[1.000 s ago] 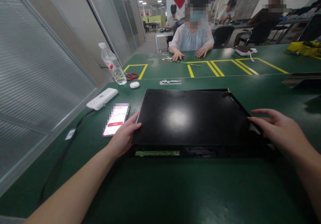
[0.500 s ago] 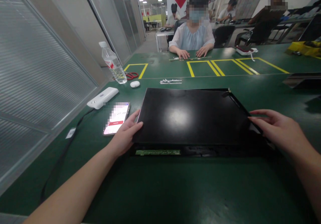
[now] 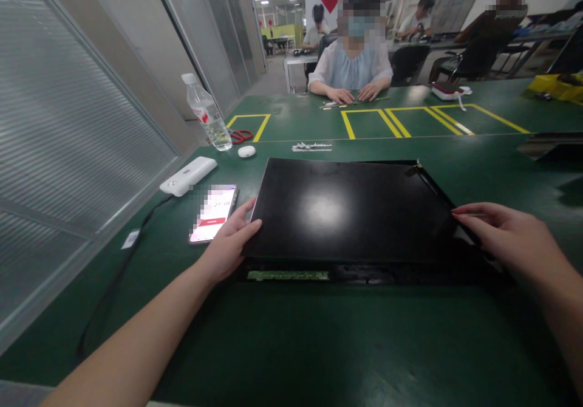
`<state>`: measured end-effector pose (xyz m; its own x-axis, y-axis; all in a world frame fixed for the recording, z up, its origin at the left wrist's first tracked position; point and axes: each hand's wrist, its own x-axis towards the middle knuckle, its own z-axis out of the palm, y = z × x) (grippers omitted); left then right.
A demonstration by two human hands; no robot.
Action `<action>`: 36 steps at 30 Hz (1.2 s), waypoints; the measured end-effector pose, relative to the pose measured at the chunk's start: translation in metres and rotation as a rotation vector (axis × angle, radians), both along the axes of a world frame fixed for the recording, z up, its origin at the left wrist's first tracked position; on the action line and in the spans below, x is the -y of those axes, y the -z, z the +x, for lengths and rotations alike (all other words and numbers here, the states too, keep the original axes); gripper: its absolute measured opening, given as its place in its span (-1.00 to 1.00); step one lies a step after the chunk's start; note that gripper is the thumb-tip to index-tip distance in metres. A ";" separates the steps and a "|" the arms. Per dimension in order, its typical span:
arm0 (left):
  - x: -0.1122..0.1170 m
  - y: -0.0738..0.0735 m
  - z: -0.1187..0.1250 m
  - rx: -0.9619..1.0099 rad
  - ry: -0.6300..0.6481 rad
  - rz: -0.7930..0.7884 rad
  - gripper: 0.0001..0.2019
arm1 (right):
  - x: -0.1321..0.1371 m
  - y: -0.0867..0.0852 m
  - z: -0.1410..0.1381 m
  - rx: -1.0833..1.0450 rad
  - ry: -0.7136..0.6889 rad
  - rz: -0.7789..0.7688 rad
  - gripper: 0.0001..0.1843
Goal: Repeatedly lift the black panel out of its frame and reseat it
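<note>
A flat black LCD screen panel (image 3: 328,212) lies before me on a larger black frame (image 3: 432,183). The frame shows along the far right corner, the right side and the near edge. A narrow green circuit board strip (image 3: 288,275) runs below the panel's near edge. My left hand (image 3: 234,234) grips the panel's left edge, thumb on top and fingers at the side. My right hand (image 3: 505,228) is closed in a pinch at the right side, where the frame's edge meets its fingertips. Its lower fingers are partly hidden.
Left of the panel lie a lit phone (image 3: 213,212), a white power bank (image 3: 189,176) with a black strap, and a white earbud case (image 3: 246,151). Behind stand a water bottle (image 3: 207,115) and red scissors (image 3: 241,136). Across the green table sits a person (image 3: 350,70).
Both my hands keep their places on the panel and frame; the view has shifted slightly. Across the table, the person's hands have come closer together over some thin strips.
</note>
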<state>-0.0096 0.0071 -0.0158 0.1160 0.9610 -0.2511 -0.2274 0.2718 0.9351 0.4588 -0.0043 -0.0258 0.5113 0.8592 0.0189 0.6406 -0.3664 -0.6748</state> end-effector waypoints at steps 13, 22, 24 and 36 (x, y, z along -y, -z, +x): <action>0.000 0.000 -0.001 -0.017 -0.002 0.004 -0.17 | -0.002 -0.004 -0.002 0.010 0.022 -0.069 -0.53; 0.000 0.001 0.001 -0.012 -0.008 0.020 -0.20 | -0.005 -0.006 -0.002 0.059 0.030 -0.061 -0.43; -0.001 0.001 0.001 -0.011 -0.013 0.019 -0.21 | -0.004 -0.007 -0.003 0.056 0.035 -0.071 -0.42; 0.000 0.002 -0.001 -0.020 -0.013 0.001 -0.20 | -0.004 -0.009 -0.006 0.074 0.062 -0.103 -0.39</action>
<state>-0.0108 0.0071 -0.0174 0.0981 0.9627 -0.2523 -0.2122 0.2679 0.9398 0.4530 0.0001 -0.0171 0.5640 0.8253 -0.0280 0.6611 -0.4715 -0.5837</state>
